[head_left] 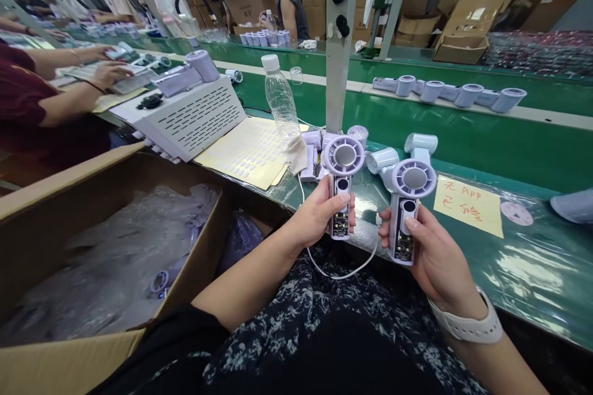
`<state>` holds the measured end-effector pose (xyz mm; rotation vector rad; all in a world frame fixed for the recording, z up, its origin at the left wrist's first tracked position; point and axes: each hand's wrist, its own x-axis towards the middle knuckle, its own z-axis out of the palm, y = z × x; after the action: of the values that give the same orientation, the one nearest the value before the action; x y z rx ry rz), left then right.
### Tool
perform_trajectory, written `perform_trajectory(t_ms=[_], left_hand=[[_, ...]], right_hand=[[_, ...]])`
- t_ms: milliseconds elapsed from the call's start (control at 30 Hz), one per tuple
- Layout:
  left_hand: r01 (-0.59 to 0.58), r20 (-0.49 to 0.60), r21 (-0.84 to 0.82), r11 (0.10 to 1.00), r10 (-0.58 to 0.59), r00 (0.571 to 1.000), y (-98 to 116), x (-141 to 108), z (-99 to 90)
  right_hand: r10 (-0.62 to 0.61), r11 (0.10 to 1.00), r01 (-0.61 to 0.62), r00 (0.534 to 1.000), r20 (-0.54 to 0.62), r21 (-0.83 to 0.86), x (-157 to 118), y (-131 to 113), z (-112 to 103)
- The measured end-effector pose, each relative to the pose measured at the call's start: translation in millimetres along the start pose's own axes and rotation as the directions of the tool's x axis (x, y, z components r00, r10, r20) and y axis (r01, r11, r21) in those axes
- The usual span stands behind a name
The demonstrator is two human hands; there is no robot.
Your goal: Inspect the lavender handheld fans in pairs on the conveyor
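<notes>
Upright in my left hand (319,213) is a small lavender handheld fan (344,154), its round head up and a circuit board showing in the handle. My left thumb lies across its front. My right hand (433,253) grips a second lavender fan (414,179) with an open-fronted handle, the thumb on its button area. A white cable (343,276) loops between the two hands. Behind them, more lavender fans (382,160) lie on the green table (523,271). A yellow note (470,205) with red handwriting is right of the right-hand fan.
A cardboard box (213,247) with plastic bags stands at the left. Beyond it are a slotted metal case (199,117), yellow sheets (245,148) and a clear bottle (280,99). A metal post (338,74) rises ahead. Other people work at the left and back.
</notes>
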<state>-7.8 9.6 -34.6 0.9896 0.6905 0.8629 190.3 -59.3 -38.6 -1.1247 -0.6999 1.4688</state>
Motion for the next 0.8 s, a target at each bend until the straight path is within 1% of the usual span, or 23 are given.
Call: perform_trajectory(t_ms=[200, 267, 333, 433, 567, 633, 733, 800], left_hand=[[-0.015, -0.027, -0.03, 0.999, 0.015, 1.0, 3, 0, 6.4], [-0.027, -0.014, -0.035, 0.999, 0.027, 1.0, 4, 0, 6.7], [-0.04, 0.023, -0.031, 0.999, 0.041, 0.999, 5, 0, 6.0], [-0.046, 0.027, -0.005, 0.999, 0.046, 0.999, 2, 0, 4.8], [-0.013, -0.056, 0.076, 0.997, 0.017, 0.998, -2, 1, 6.9], [-0.006, -0.076, 0.107, 0.994, 0.014, 0.997, -4, 2, 9.5], [-0.002, -0.061, 0.097, 0.995, 0.008, 0.998, -6, 4, 14.9], [0.01, -0.038, 0.064, 0.998, -0.008, 0.999, -6, 4, 18.7]], right_hand=[[-0.064, 0.998, 0.063, 0.998, 0.029, 0.03, -3, -1, 2], [-0.09, 0.996, 0.088, 0.995, 0.052, 0.033, -3, -1, 3], [-0.115, 0.993, 0.113, 0.991, 0.065, 0.034, -3, -1, 3], [-0.135, 0.99, 0.132, 0.99, 0.048, 0.047, -1, 0, 1], [-0.102, 0.989, 0.101, 0.995, 0.004, 0.11, 1, 2, -4], [-0.101, 0.981, 0.095, 0.995, 0.025, 0.167, 1, 3, -7], [-0.051, 0.97, 0.021, 0.992, 0.118, 0.241, 0, 4, -10], [-0.011, 0.964, -0.016, 0.995, 0.098, 0.264, -1, 3, -9]])
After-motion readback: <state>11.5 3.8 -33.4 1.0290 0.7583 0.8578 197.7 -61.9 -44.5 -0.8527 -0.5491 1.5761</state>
